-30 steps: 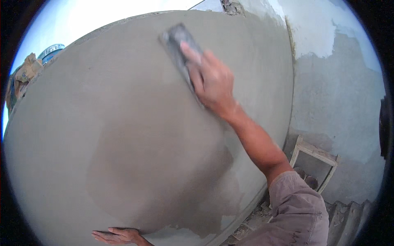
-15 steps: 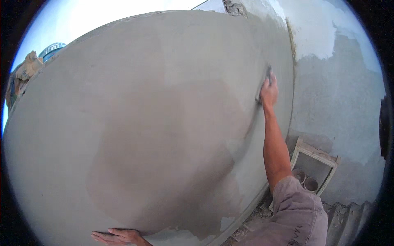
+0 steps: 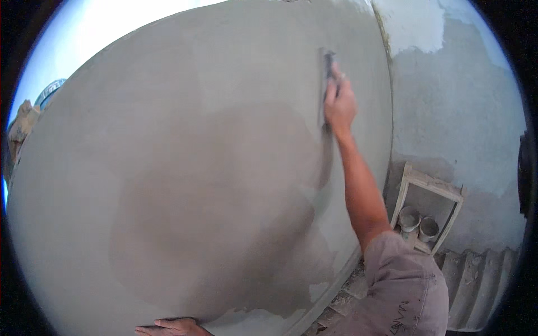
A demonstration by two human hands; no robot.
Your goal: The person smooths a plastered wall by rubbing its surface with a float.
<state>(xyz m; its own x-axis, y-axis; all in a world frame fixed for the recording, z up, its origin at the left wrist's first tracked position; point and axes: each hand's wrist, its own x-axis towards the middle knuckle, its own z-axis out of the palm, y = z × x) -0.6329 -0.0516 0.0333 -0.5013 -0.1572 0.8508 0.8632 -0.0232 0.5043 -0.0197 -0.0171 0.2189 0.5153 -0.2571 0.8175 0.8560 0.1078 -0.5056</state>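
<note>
My right hand is closed round a plastering trowel, its arm stretched up along the right part of a broad grey plastered wall. Seen almost edge-on, the trowel's blade lies at the wall surface; the handle is mostly covered by my fingers. A darker, damp-looking patch spreads across the middle of the wall, overlapped by my arm's shadow. Low at the bottom edge, my left hand rests flat on the plaster, fingers stretched out and holding nothing.
An adjoining wall with patchy plaster meets this one at the right. Below stands a wooden frame with two small pots by it. Corrugated sheets lie lower right. Past the wall's left edge are a brown crumpled item and a bluish round container.
My right hand with the trowel has moved up and left across the wall. The view has shifted a little; my left hand stays on the plaster.
</note>
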